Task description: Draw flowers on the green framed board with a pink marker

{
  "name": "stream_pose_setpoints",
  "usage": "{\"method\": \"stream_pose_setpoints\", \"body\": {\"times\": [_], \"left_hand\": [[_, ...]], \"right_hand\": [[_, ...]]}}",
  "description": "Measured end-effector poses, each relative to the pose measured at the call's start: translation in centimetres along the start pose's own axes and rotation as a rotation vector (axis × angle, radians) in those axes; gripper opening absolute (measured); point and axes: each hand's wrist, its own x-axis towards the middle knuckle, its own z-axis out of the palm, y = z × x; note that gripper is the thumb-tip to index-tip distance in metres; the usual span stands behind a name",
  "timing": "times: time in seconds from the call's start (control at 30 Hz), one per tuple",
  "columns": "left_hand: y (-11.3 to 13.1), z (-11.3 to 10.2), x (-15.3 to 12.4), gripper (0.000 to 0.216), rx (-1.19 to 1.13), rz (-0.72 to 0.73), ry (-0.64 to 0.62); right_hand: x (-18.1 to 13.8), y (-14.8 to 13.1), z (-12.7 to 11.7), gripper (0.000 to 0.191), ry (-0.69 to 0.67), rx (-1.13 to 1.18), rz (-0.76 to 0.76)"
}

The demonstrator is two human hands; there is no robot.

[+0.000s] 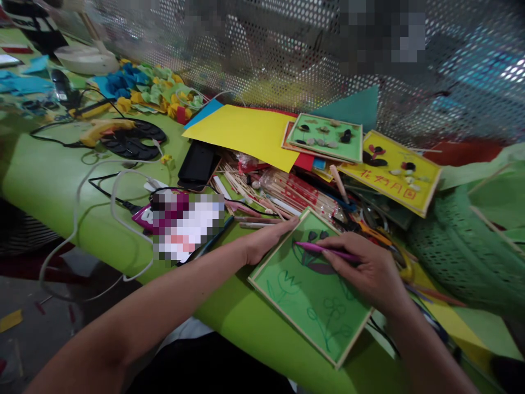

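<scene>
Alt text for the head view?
The right hand holds a purple pen on a green framed card, which the left hand touches at its edge. Sticks, yellow paper and cables clutter the green table.

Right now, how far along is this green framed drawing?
Done: flower outlines on the green framed board. In hand: the right hand works a purple pen at dark shapes near its top; the left hand steadies its edge. Left, seemingly: filling the outlined flowers.

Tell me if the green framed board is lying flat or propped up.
Flat: the board lies face up on the table, left hand on its edge, right hand holding a pen to it.
</scene>
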Motion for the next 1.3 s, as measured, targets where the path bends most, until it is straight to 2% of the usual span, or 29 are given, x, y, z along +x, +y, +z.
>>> {"method": "stream_pose_setpoints", "body": {"times": [0.17,0.5,0.63,0.87,1.1,1.3], "left_hand": [[0.08,0.26,-0.46,0.062,0.002,0.031,0.024],[0.2,0.54,-0.54,0.06,0.012,0.016,0.052],[0.03,0.35,-0.48,0.059,0.021,0.062,0.041],[-0.02,0.23,-0.32,0.064,0.03,0.041,0.056],[-0.16,-0.11,0.06,0.063,0.002,0.042,0.005],[0.1,0.74,-0.89,0.062,0.0,0.059,0.035]], "right_hand": [[0.01,-0.1,-0.16,0.012,-0.026,0.01,-0.047],[-0.03,0.14,0.04,0.012,-0.025,0.023,-0.021],[-0.16,0.32,0.2,0.015,0.01,0.013,0.014],[-0.12,0.18,0.13,0.013,0.008,0.01,0.003],[0.02,-0.05,-0.18,0.013,0.007,0.019,-0.012],[0.13,-0.29,-0.51,0.013,-0.008,0.022,-0.036]]}}
